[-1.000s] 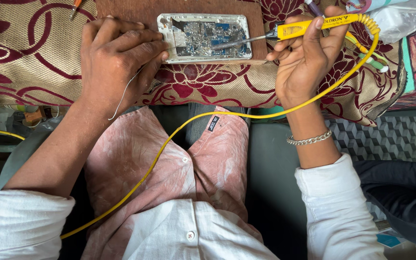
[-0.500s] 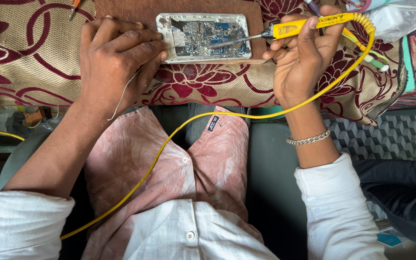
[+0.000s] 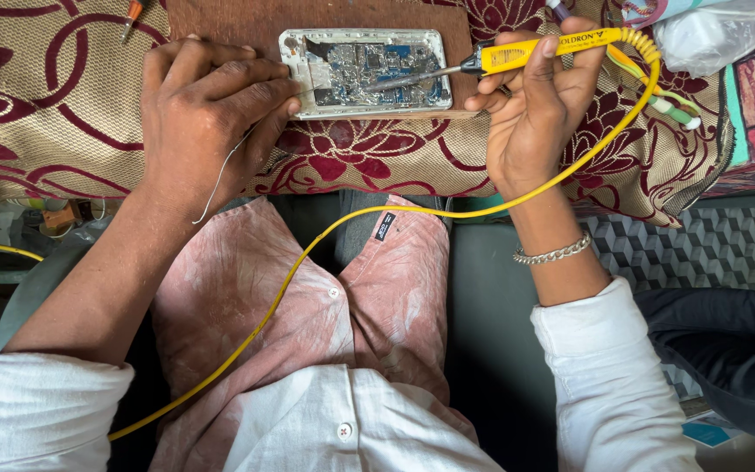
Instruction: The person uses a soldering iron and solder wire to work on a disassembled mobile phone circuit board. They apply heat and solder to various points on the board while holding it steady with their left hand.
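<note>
A cream and maroon patterned cloth [image 3: 63, 114] covers the worktop across the top of the view, and on it lies a brown wooden board [image 3: 238, 17]. The person sits close against it, in a white shirt [image 3: 342, 419] with pale pink cloth over the lap. An opened phone [image 3: 362, 73] rests on the board's near edge, its silver frame around an exposed blue circuit board with metal shields. The left hand [image 3: 207, 122] lies on the cloth just left of the phone, fingers curled together and pinched on a thin wire [image 3: 220, 179] that trails down past the wrist. The right hand [image 3: 535, 114], with a silver bracelet [image 3: 554, 253] on the wrist, is clamped around a yellow soldering iron [image 3: 552, 48], whose metal tip reaches onto the circuit board. Its yellow cable [image 3: 308, 253] loops right, then runs down across the lap. A clear plastic bag [image 3: 718, 31] sits at top right.
</note>
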